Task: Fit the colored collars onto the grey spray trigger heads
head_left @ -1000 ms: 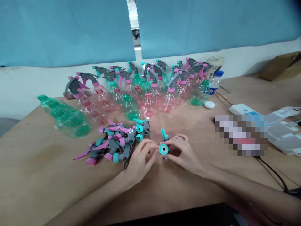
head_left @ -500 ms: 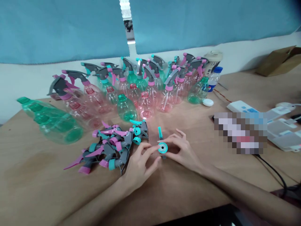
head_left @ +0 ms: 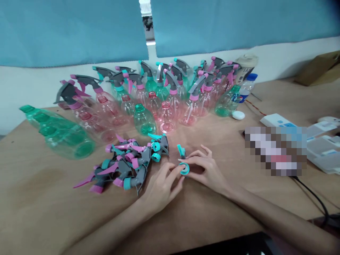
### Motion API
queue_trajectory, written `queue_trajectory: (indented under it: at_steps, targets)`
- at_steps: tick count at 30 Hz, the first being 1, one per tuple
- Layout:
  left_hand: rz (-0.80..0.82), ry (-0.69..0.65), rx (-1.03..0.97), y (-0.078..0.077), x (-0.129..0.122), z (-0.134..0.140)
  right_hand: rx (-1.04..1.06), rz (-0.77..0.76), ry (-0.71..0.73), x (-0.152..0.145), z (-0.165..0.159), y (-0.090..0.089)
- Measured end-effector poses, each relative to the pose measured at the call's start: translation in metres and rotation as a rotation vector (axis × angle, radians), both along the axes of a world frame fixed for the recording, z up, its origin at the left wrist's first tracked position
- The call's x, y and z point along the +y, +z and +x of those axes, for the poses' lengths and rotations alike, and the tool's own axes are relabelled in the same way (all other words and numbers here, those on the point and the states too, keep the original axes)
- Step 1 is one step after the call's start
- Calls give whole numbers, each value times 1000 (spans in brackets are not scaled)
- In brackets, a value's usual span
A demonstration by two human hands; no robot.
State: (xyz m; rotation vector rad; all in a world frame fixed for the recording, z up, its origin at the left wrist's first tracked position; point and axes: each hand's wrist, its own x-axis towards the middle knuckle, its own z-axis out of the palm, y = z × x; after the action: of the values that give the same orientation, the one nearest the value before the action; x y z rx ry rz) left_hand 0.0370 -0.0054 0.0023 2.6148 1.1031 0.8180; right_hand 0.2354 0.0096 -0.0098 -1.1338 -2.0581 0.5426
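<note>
Between my hands is a grey and teal trigger spray head (head_left: 187, 170), its round teal collar facing up and its teal lever pointing away from me. My right hand (head_left: 207, 171) grips it from the right with thumb and fingers. My left hand (head_left: 162, 182) has its index fingertip pressed onto the collar's opening, thumb close below. Left of my hands lies a pile of loose spray heads (head_left: 123, 170) with pink or teal collars. Behind stand an open green bottle (head_left: 145, 120) and an open pink bottle (head_left: 166, 117).
Several bottles with spray heads fitted (head_left: 173, 101) stand along the wall. Green bottles (head_left: 63, 140) lie at the left. A blue-capped bottle (head_left: 247, 88), a white oval object (head_left: 238, 115), a white power strip (head_left: 277, 120), a blurred-out item (head_left: 275, 152) and a black cable (head_left: 309, 191) are to the right.
My left index finger has moved from the collar's left edge onto its opening. The spray head has tilted slightly in my fingers. The view has shifted a little.
</note>
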Motion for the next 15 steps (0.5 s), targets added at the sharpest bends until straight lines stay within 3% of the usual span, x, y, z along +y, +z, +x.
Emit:
queue_trajectory:
  at_steps: [8,15]
  targets:
    - [-198,16,-132,2,3,2,-27,5,20,1,-1,1]
    - [-253,20,-159,3,4,1,-43,12,15,1,0,0]
